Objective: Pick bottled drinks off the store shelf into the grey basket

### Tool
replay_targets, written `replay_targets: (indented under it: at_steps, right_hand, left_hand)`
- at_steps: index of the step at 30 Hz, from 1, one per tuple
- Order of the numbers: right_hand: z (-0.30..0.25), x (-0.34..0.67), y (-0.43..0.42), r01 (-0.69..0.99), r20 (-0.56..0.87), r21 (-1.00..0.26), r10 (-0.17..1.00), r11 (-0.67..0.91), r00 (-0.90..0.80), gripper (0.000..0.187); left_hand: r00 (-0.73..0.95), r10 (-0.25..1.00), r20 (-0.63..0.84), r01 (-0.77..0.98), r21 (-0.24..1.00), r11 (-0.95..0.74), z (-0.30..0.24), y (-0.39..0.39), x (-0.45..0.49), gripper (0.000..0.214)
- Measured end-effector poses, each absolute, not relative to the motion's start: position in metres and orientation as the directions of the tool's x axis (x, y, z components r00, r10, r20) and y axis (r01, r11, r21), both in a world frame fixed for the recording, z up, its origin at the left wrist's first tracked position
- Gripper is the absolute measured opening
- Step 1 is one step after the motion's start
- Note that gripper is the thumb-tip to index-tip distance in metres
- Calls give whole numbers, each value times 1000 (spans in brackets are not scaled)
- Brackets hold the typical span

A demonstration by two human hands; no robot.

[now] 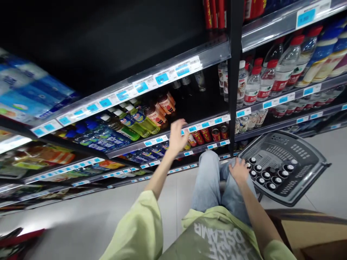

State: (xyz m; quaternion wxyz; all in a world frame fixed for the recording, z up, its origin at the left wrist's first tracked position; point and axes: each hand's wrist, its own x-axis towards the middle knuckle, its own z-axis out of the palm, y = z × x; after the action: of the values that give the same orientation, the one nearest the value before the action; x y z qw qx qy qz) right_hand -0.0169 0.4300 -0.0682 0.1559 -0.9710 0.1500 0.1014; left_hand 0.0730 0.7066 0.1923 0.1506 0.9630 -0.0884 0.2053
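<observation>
My left hand [177,138] is raised at the front edge of a shelf of drinks, its fingers apart and holding nothing that I can see. Just beyond it lie bottles with orange labels [155,116], beside green-yellow drink bottles [145,122]. My right hand [240,171] rests with spread fingers on my knee, in light blue jeans [207,180]. Close to that knee, a dark grey shopping basket [306,146] stands on the floor. Several dark bottles with white-rimmed caps [266,176] stand upright in it.
Price labels [162,78] line the shelf edges. Water bottles with red caps [252,90] fill the right bay, past a black upright [234,72]. Red cans [216,134] stand on a lower shelf. A cardboard box [311,231] is at lower right, on the pale tiled floor [173,195].
</observation>
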Motion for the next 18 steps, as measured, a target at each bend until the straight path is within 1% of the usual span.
replay_targets:
  at_steps: [2, 4, 5, 7, 10, 12, 18]
  right_hand:
    - [-72, -16, 431, -335, -252, -280, -267, -900, 930, 63]
    - [-75, -14, 432, -345, -260, -288, -274, -893, 926, 62]
    - [-77, -14, 432, -346, -255, -292, -276, -892, 927, 62]
    - [-80, -14, 433, -339, -231, -296, -278, -893, 933, 62]
    - [-81, -15, 434, -328, -193, -293, -281, -898, 940, 61]
    - [-80, -15, 435, -324, -190, -290, -277, -901, 942, 61]
    - [-78, -15, 436, -322, -201, -298, -270, -899, 942, 61]
  left_hand:
    - [826, -5, 563, -113, 156, -981, 238, 741, 104, 37]
    - [762, 83, 642, 27, 97, -995, 267, 769, 125, 41]
    - [747, 119, 654, 87, 81, -993, 276, 781, 133, 43]
    - [758, 165, 632, 169, 54, -984, 282, 797, 141, 46]
    - [808, 157, 568, 196, -8, -980, 277, 807, 141, 43]
    - [821, 144, 553, 201, -45, -979, 276, 807, 136, 39]
    - [862, 120, 492, 181, -78, -980, 288, 802, 123, 35]
